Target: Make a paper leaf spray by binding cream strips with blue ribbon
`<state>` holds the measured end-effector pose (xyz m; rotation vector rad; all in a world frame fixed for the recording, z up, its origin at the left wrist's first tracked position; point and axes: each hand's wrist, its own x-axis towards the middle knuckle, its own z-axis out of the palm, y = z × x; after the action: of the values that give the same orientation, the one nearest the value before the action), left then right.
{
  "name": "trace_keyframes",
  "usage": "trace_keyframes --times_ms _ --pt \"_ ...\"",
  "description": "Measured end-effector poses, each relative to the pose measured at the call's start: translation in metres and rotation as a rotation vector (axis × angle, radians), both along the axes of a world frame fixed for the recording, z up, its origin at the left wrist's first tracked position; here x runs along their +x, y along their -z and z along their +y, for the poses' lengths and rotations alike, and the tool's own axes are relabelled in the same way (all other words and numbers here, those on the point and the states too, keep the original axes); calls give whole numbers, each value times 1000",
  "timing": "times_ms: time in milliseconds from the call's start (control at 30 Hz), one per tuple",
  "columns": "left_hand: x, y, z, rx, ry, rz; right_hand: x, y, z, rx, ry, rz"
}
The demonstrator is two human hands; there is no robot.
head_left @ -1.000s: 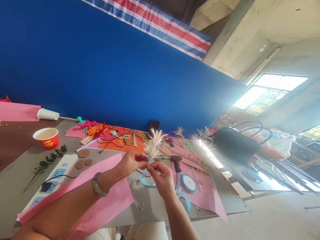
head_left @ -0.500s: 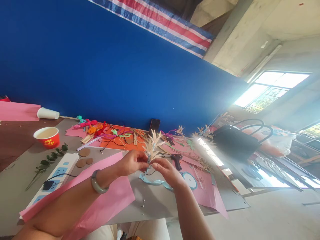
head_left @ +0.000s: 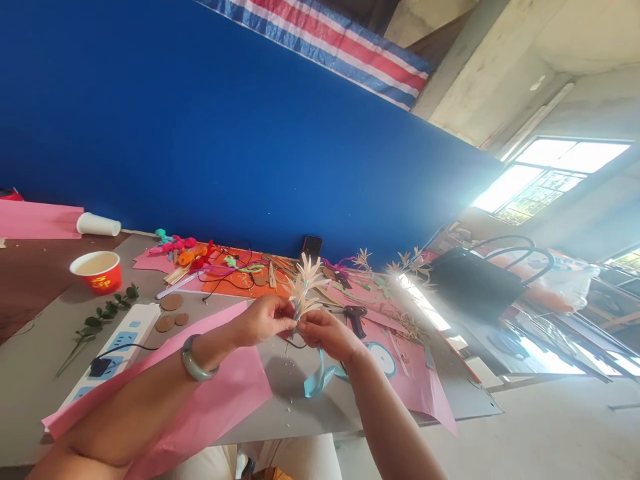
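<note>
A pale cream artificial flower (head_left: pixel 307 280) with long thin petals stands upright between my two hands. My left hand (head_left: pixel 267 321), with a bangle on its wrist, pinches the flower's base from the left. My right hand (head_left: pixel 326 333) is closed at the same spot from the right, its fingertips close to the left ones. Some light blue shows among the petals near the base, and a thin stem points down below the fingers. Light blue ribbon (head_left: pixel 320 382) hangs beneath my right hand and curls onto the table, toward a ribbon spool (head_left: pixel 383 360).
A black glue gun (head_left: pixel 356 321) lies right of my hands. Pink paper (head_left: pixel 240 380) lies under my left forearm, beside a power strip (head_left: pixel 117 353). Further left are a leafy sprig (head_left: pixel 97 323) and a red paper cup (head_left: pixel 97 273). A phone (head_left: pixel 313 247) leans against the blue panel (head_left: pixel 250 133).
The ribbon, which lay stretched left below the flower, now hangs in a loop below my right hand. My right fingers have curled in more at the base. The view has shifted slightly.
</note>
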<state>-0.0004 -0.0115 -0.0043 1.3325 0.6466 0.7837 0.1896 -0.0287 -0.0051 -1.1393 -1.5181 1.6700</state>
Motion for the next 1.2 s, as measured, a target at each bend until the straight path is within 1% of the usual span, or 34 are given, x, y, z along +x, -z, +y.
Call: trace_keyframes --times_ms 133,200,267,367,467,567,667,800,900,1067,1200 --pt "0 3 1 52 -20 57 -2 -2 -3 83 65 -89" --pt "0 3 1 105 -38 100 -7 -4 -8 178 149 -160" --pt "1 2 1 160 -60 125 -13 -7 -14 301 263 -221" --pt "1 1 0 264 -110 162 -25 -6 -26 452 417 -298" --pt "3 3 -1 359 -169 196 -34 -1 -35 546 527 -335" --pt "5 7 -1 439 -259 231 -39 3 -37 601 598 -344" --pt "7 11 -1 448 -332 258 -42 3 -36 628 624 -353" --pt "8 12 0 346 -333 184 -42 2 -31 665 626 -395" --pt "9 13 1 298 -340 162 -42 6 -29 704 631 -438" --pt "10 16 3 337 -384 217 -43 15 -27 858 639 -555" --pt "10 15 2 359 -418 216 -45 18 -27 960 630 -635"
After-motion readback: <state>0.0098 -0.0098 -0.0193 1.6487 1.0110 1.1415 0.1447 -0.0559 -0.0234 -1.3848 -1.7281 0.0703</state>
